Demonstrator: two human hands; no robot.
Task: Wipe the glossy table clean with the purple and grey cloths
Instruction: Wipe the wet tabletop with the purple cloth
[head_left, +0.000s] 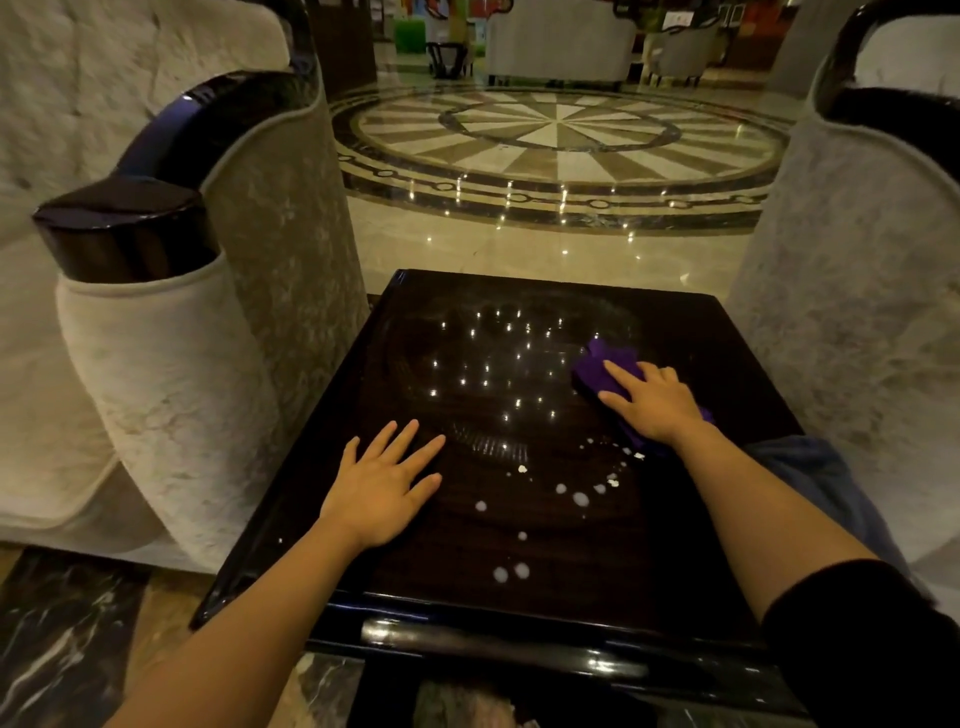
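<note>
A dark glossy square table (457, 561) fills the middle of the view. My right hand (654, 402) presses flat on a purple cloth (605, 366) at the table's right side. My left hand (382, 486) rests flat on the bare tabletop at the left, fingers spread, holding nothing. Several white droplets and crumbs (576, 493) lie on the table between my hands and toward the near edge. A grey-blue cloth (800, 467) lies at the table's right edge, partly under my right forearm.
A pale upholstered armchair (171, 338) with a black glossy armrest stands close on the left. Another armchair (857, 286) stands close on the right. Polished marble floor (561, 150) with a round pattern lies beyond the table's far edge.
</note>
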